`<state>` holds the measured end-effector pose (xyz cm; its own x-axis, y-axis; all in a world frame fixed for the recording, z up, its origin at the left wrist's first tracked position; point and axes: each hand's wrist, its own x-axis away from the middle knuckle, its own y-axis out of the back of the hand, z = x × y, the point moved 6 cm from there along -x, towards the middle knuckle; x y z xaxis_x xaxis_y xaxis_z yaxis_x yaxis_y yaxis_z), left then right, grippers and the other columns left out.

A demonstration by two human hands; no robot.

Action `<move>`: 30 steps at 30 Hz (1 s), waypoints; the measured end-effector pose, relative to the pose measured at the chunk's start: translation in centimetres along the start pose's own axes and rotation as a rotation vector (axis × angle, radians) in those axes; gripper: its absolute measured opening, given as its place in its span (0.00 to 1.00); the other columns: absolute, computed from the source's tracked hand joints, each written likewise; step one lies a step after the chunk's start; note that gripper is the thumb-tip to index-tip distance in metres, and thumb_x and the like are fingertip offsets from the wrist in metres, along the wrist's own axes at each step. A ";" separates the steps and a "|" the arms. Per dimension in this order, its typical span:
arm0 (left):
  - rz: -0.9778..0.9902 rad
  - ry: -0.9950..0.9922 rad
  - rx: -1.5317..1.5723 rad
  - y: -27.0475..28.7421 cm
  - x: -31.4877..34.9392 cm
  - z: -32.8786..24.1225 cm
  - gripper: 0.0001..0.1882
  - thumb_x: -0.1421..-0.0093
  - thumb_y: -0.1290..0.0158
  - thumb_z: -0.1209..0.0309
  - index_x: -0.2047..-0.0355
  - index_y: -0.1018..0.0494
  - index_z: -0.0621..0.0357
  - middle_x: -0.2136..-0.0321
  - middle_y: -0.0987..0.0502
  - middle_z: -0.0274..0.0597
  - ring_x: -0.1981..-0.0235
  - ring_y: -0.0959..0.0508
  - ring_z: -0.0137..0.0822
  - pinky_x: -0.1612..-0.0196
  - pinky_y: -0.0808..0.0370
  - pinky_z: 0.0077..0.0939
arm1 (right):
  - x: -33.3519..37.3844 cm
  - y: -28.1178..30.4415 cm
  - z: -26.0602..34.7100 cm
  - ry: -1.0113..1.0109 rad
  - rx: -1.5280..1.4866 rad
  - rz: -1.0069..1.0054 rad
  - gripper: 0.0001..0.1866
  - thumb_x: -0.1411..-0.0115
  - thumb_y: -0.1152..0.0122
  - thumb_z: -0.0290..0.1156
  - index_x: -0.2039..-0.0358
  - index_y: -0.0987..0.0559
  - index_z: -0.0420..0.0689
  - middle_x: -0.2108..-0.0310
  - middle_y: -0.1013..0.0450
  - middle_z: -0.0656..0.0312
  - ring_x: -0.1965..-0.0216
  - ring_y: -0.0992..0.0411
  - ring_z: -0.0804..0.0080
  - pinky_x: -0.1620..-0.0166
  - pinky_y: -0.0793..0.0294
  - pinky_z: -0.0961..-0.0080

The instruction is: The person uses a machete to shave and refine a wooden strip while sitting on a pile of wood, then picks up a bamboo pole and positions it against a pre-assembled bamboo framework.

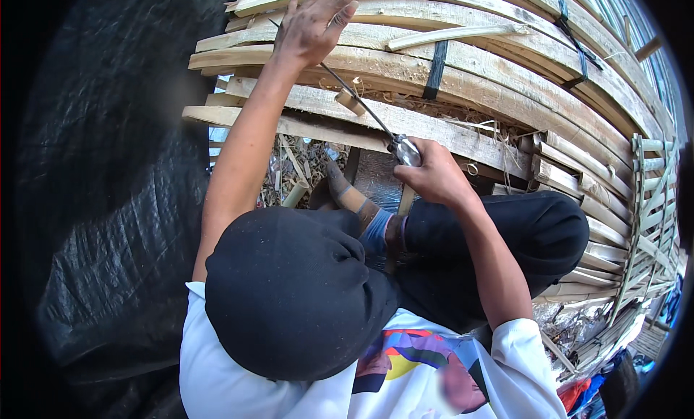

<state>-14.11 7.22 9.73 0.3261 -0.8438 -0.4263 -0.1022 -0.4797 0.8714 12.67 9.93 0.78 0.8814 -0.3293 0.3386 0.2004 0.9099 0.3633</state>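
My right hand is wrapped round the shiny silver handle of a long, thin, dark-bladed tool. Its blade slants up and to the left, passing beneath my left wrist, and a dark tip shows beyond it. My left hand lies over pale wooden strips at the top, fingers stretched and apart, palm hidden. Beside the blade is a short light-brown wooden piece with a thin curled shaving near it. A loose pale strip rests across the others, to the right of my left hand.
Black ties bind the strips. Shavings and scraps litter the ground below. A black sheet hangs or lies along the left. Cut lengths are stacked at right beside a woven lattice. My bent, dark-trousered legs fill the middle.
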 end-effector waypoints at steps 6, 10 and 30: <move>-0.050 -0.099 -0.195 -1.0 -0.4 0.4 0.33 0.31 0.74 0.38 0.36 0.34 0.36 0.37 0.31 0.34 0.31 0.42 0.49 0.29 0.56 0.58 | -0.6 -0.3 -0.3 -0.025 -0.031 -0.007 0.11 0.49 0.38 0.31 0.74 0.28 0.38 0.83 0.33 0.61 0.79 0.36 0.75 0.71 0.32 0.71; -0.208 -0.147 -0.083 -0.9 1.1 0.5 0.19 0.31 0.56 0.51 0.45 0.27 0.39 0.48 0.23 0.40 0.37 0.33 0.48 0.33 0.43 0.52 | -0.7 -0.8 -1.1 -0.023 0.021 0.006 0.11 0.49 0.36 0.32 0.72 0.27 0.37 0.81 0.32 0.60 0.77 0.34 0.73 0.68 0.30 0.69; -0.583 0.535 0.741 -3.3 18.5 -4.4 0.12 0.43 0.36 0.77 0.59 0.23 0.65 0.66 0.18 0.41 0.65 0.19 0.27 0.58 0.22 0.19 | -1.0 -1.7 -2.5 -0.026 0.021 0.021 0.14 0.51 0.37 0.33 0.67 0.23 0.37 0.74 0.23 0.44 0.67 0.21 0.48 0.60 0.24 0.60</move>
<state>-3.64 -5.81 0.04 0.8578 -0.3107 -0.4094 -0.2825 -0.9505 0.1294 12.49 9.34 -2.38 0.8739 -0.3168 0.3687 0.1723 0.9112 0.3743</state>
